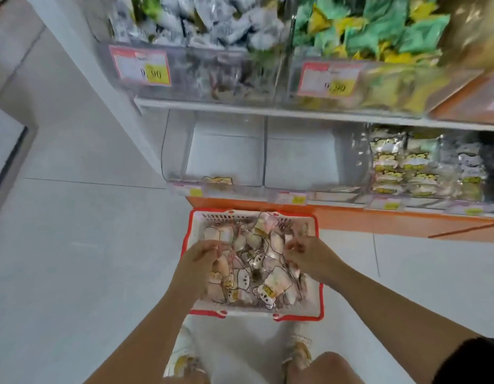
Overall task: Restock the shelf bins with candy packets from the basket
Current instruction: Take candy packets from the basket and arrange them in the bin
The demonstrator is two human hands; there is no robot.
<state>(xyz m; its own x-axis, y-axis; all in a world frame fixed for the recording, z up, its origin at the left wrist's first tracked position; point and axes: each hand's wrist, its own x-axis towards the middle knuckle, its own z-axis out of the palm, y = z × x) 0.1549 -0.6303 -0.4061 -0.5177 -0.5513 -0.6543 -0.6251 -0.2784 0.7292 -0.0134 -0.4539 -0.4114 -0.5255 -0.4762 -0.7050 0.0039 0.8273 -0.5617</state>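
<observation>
Both arms extended — left hand (204, 254), right hand (301, 252) (fingers curled).

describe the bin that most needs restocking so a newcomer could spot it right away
Find the orange-edged lower shelf just above the red-rimmed white plastic basket on the floor. The leftmost clear plastic bin on that shelf is the one. It holds a single yellow-and-white packet at its front lip, while the clear bin to its right looks bare and the next one is stacked with packets.

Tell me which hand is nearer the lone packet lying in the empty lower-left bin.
Left. The left hand is in the basket almost straight below the lone packet; the right hand, also among the basket's packets, sits further to the right of it.
</observation>
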